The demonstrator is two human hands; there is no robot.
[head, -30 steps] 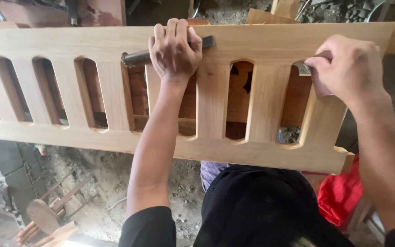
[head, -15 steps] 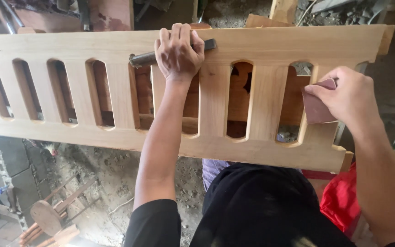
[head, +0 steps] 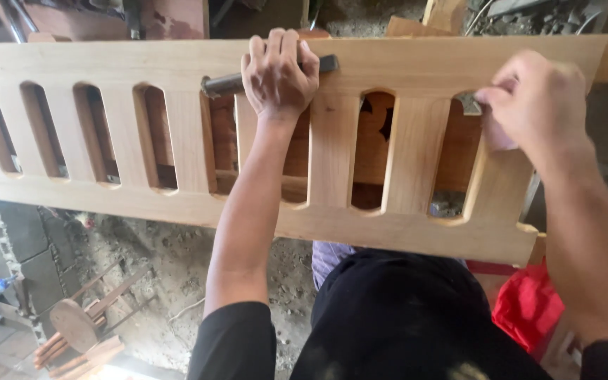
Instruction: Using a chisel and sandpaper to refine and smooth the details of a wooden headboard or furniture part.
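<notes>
A long pale wooden panel [head: 177, 63] with several arched slots lies across my view. My left hand [head: 278, 74] presses down on its top rail, fingers wrapped over a dark metal tool [head: 223, 84] that lies along the rail. My right hand [head: 536, 98] is at the rightmost slot, pinching a small piece of grey sandpaper [head: 470, 104] against the slot's upper edge.
Dirt floor lies below the panel. A small round wooden stool [head: 75, 325] lies tipped at the lower left. A red cloth or bag [head: 526, 306] sits at the lower right. Brown wooden boards [head: 170, 17] and clutter lie beyond the panel.
My right hand has moved up and left along the rightmost slot's edge with the sandpaper. The left hand stays on the tool and rail.
</notes>
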